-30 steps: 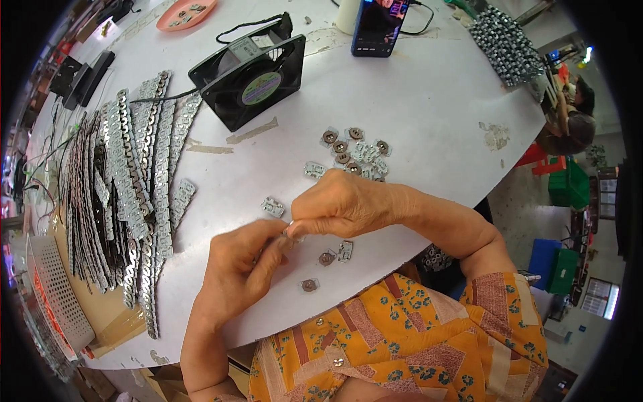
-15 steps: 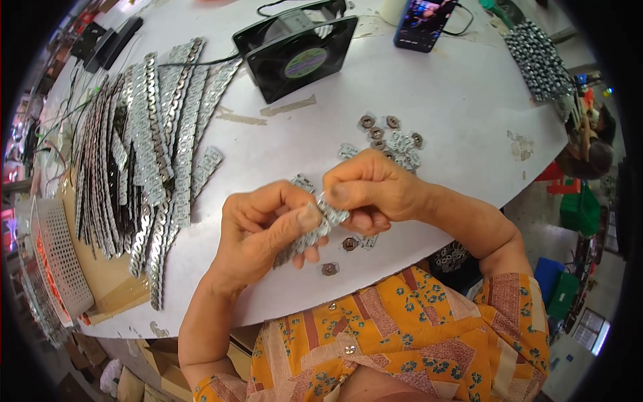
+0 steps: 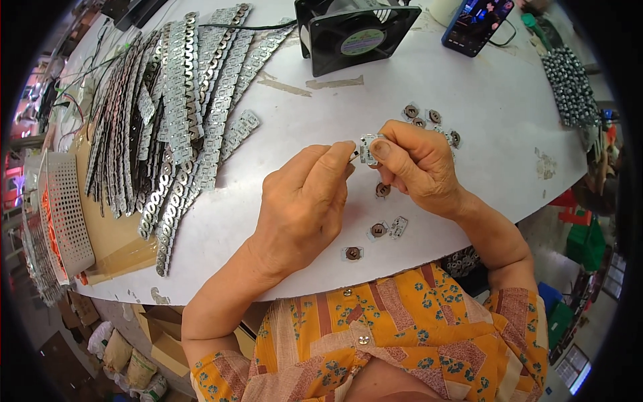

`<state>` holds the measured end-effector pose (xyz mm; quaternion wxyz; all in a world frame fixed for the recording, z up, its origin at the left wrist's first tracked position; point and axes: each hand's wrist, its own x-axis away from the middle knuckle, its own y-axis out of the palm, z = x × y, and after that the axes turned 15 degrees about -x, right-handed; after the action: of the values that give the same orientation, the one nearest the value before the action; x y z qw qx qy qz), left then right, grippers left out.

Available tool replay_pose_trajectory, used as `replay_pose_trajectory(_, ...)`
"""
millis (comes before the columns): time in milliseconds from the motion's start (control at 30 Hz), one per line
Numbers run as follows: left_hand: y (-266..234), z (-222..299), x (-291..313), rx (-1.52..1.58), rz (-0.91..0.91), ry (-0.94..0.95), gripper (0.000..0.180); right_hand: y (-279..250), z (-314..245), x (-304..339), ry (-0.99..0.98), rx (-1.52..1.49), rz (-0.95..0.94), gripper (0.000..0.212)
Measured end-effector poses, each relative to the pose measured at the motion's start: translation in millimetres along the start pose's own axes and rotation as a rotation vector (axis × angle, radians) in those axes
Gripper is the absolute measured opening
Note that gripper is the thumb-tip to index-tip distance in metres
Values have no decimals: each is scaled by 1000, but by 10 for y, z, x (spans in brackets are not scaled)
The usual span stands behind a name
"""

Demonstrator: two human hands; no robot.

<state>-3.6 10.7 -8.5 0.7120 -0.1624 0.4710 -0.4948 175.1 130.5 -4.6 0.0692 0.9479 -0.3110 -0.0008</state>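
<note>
Head view, starting nearest the person: three small round brown parts (image 3: 378,230) lie loose on the white bench (image 3: 482,107) close to its near edge, one beside a small pale plate, and a sleeve or wrist brushing past could sweep them to the floor. Just beyond, the left hand (image 3: 305,201) and right hand (image 3: 415,164) meet over the bench, both pinched shut on one small pale square piece (image 3: 368,149) held between the fingertips. It is tiny and gripped only at its edges, so a slip could likely drop it among the loose parts below. Farther right, a cluster of round parts (image 3: 429,117) sits just behind the right hand. Far left, long perforated metal strips (image 3: 181,100) overlap in a heap and might slide if nudged. A black fan (image 3: 355,30) and a phone (image 3: 477,23) stand farthest.
</note>
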Motion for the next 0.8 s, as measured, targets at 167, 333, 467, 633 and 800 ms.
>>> replay_pose_trajectory(167, 51, 22, 50, -97, -12, -31, 34, 12, 136, 14, -177, 158, 1, 26)
replay_pose_trajectory(333, 46, 43, 23, -120, -28, -52, 30, 10, 118, -8, -218, 218, -5, 27)
replay_pose_trajectory(467, 38, -1, 3, -75, 6, -88, 26, 31, 84, 15, -143, 73, 17, 29)
replay_pose_trajectory(633, 105, 14, 39, -181, 19, 54, 28, -1, 31, 4, -34, 21, 27, 31)
replay_pose_trajectory(800, -17, -49, -16, 77, -53, -122, 28, -101, 77, -37, -82, 101, -9, 29)
